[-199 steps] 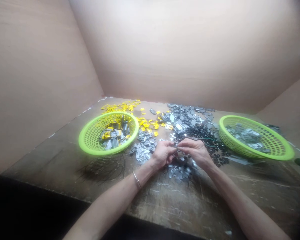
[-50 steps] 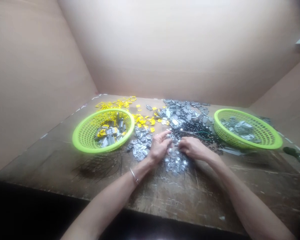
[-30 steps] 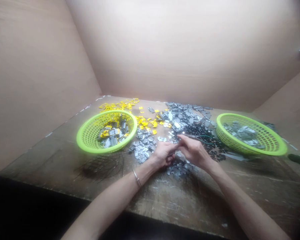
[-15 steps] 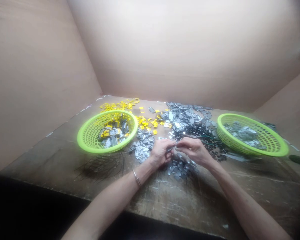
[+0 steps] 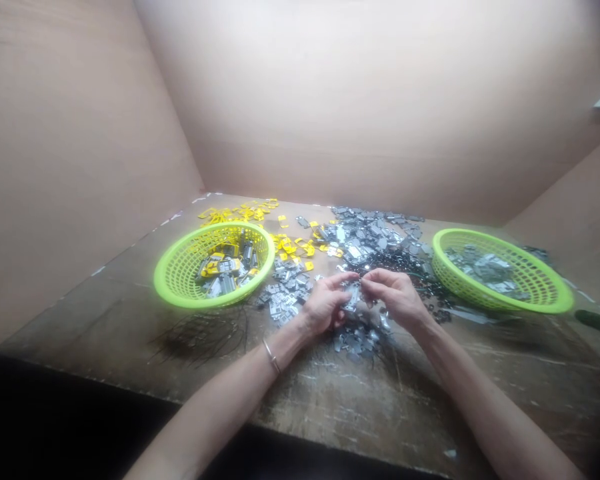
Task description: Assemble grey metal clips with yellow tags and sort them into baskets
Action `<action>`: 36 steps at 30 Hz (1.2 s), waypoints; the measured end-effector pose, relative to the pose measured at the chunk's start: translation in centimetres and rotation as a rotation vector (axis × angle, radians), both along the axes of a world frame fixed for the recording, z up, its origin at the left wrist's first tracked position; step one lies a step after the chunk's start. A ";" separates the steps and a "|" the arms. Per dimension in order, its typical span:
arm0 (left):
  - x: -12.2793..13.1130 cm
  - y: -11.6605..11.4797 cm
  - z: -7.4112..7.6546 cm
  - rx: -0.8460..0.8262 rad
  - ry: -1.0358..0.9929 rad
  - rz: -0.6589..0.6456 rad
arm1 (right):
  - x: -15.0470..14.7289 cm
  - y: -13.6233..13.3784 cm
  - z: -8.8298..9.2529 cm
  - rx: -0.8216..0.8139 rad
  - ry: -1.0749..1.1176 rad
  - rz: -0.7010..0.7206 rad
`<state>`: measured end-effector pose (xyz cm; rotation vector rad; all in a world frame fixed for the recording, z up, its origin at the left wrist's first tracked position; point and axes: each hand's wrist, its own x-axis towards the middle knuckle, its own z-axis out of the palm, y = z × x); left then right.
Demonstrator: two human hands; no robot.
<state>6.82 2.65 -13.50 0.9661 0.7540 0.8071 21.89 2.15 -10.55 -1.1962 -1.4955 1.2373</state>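
My left hand is closed on a small silver-grey flat part, gripped between thumb and fingers. Close by on its right, my right hand pinches at the far edge of that part; whatever sits between its fingertips is too small to make out. Below both hands lies a heap of small silver pieces. Left of my left hand, more light grey parts are spread out. Behind the hands is a pile of tiny black pieces.
A green basket on the left holds yellow and grey toy-car-like pieces. Another green basket on the right contains grey parts. Yellow frames and grey plates lie toward the back wall. A dark handled object rests far right.
My right hand has shifted slightly right, its fingers more tightly pinched. My left hand has turned, so the flat grey part now shows its face between the hands.
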 end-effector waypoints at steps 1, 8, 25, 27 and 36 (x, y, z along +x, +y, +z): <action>0.0 0.0 0.0 0.008 0.006 0.004 | 0.1 0.1 -0.2 -0.014 0.044 0.001; 0.2 -0.1 -0.5 0.067 0.026 0.006 | 0.2 0.4 -0.5 -0.108 0.172 -0.029; 0.1 0.4 -0.7 0.018 0.030 0.011 | -0.1 0.4 -1.1 -0.139 0.222 -0.011; 0.1 0.5 -0.8 0.013 0.021 0.009 | 0.0 0.5 -1.2 -0.146 0.228 -0.012; 0.2 0.3 -0.4 -0.016 -0.021 0.024 | -0.4 0.3 -1.2 -0.136 0.222 0.026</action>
